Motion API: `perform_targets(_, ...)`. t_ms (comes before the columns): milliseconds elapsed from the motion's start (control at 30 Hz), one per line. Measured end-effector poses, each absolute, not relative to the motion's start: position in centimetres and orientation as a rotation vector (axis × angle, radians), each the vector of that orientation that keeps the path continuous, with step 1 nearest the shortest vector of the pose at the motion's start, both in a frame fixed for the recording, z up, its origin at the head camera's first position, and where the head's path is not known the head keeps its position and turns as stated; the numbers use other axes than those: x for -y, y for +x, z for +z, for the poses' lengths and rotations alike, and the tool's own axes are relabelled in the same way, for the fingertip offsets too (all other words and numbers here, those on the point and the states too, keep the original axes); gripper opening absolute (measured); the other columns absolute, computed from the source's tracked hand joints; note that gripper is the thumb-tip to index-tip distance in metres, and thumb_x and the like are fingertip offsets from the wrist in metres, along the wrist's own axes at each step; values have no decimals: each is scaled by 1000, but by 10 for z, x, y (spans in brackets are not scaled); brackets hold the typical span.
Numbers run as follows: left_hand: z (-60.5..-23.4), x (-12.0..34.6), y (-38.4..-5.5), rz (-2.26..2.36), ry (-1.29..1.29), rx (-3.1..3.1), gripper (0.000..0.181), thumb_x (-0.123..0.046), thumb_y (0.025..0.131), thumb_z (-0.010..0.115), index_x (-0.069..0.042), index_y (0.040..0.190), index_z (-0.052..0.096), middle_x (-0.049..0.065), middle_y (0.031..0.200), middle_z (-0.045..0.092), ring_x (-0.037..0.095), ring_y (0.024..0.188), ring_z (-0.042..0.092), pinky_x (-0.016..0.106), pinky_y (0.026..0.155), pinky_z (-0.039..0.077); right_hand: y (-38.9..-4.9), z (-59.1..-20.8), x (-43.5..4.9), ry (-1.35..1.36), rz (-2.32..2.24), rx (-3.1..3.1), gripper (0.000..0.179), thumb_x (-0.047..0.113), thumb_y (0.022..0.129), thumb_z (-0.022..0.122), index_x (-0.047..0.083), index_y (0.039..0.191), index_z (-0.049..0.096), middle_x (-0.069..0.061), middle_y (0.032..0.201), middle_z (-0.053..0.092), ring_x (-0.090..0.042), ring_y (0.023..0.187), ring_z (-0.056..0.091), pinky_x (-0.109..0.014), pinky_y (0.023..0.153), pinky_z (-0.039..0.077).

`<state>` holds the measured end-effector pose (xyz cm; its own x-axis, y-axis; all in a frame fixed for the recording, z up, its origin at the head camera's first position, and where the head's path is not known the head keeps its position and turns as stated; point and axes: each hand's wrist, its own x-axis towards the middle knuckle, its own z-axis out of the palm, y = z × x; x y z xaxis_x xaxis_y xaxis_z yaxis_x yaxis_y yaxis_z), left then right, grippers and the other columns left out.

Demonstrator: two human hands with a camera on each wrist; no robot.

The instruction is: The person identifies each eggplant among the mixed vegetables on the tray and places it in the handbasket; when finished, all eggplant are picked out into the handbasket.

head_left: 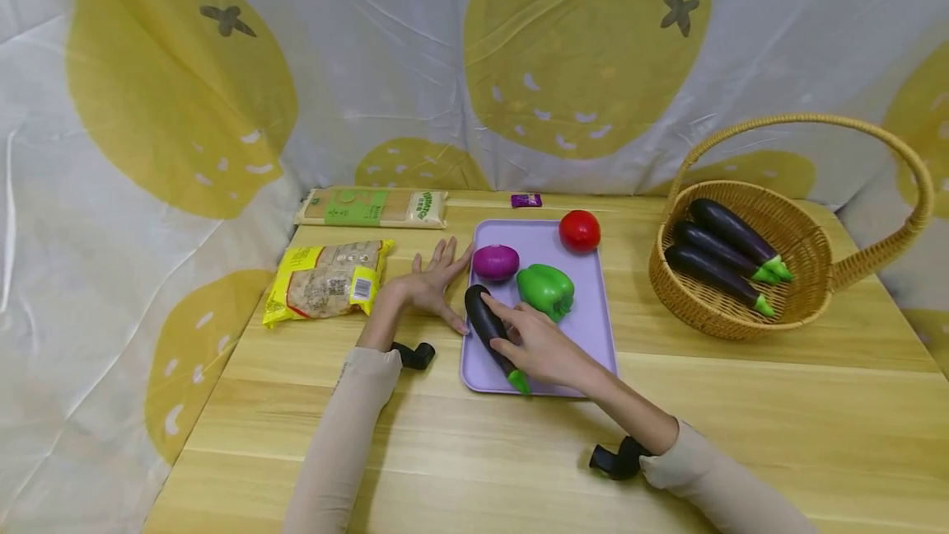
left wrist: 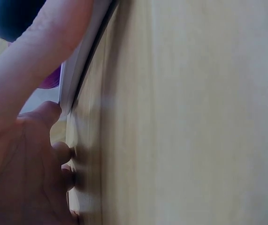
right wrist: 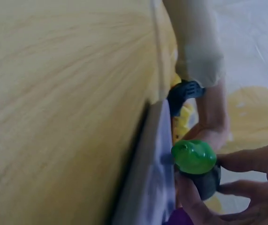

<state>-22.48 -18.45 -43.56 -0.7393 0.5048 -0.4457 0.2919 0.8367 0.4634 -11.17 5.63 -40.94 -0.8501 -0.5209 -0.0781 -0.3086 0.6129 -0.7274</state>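
Observation:
A dark eggplant (head_left: 485,321) with a green stem end lies slantwise along the left side of the lilac tray (head_left: 595,316). My right hand (head_left: 547,344) grips it from the right. In the right wrist view, the thumb and fingers are around the eggplant (right wrist: 208,184) behind its green cap (right wrist: 193,157). Spread flat, my left hand (head_left: 430,287) holds thumb and forefinger at the tray's left edge; the left wrist view shows the fingertips down by the tray's side. A purple onion (head_left: 496,262), a green bell pepper (head_left: 544,288) and a red tomato (head_left: 580,231) sit on the tray.
At the right stands a wicker basket (head_left: 700,318) with a tall handle, holding three eggplants (head_left: 730,245). Left of the tray are a yellow-ended food bag (head_left: 329,280) and a long noodle pack (head_left: 371,208). A small purple packet (head_left: 525,200) lies behind the tray.

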Motion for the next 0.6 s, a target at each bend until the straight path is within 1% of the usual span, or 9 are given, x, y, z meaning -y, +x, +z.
perform_targets(100,-436,184,-225,487,590,-2440,149,-51,69,94,-25,165,-16,18,169,-30,34,157,-31,66,123,-21,-110,-400,-65,-736,-1089,-2499,68,18,100,67,18,162,37,-11,111,63,-17,97,59,-26,75,51)
perform_targets(233,-437,184,-226,492,593,-2437,149,-51,69,94,-25,165,-16,18,169,-30,35,157,-31,67,123,-21,-112,-383,-83,-797,-1127,-2431,68,20,101,67,22,162,38,-10,116,63,-17,100,59,-25,75,53)
perform_targets(333,-436,183,-226,491,592,-2435,148,-52,69,94,-25,165,-16,18,169,-30,35,157,-31,67,123,-21,-118,-369,-101,-840,-1146,-2405,66,21,101,67,23,161,39,-9,118,64,-18,102,61,-27,78,55)
perform_targets(500,-436,184,-226,484,586,-2434,149,-53,69,93,-25,165,-17,18,168,-31,34,157,-32,66,123,-21,-130,-342,-138,-841,-1148,-2399,66,24,103,65,28,162,36,-7,136,62,-22,114,62,-36,86,57)
perform_targets(567,-436,185,-225,479,586,-2435,149,-54,69,93,-25,165,-17,18,168,-31,34,157,-32,66,123,-21,-134,-332,-154,-816,-1141,-2413,65,25,104,64,33,162,35,-7,141,61,-24,118,61,-39,87,57)
perform_targets(600,-437,185,-225,477,587,-2437,149,-54,69,93,-25,165,-17,18,168,-31,35,157,-31,66,123,-21,-136,-327,-162,-792,-1130,-2424,65,27,104,63,37,161,35,-6,141,61,-25,119,61,-39,87,56)
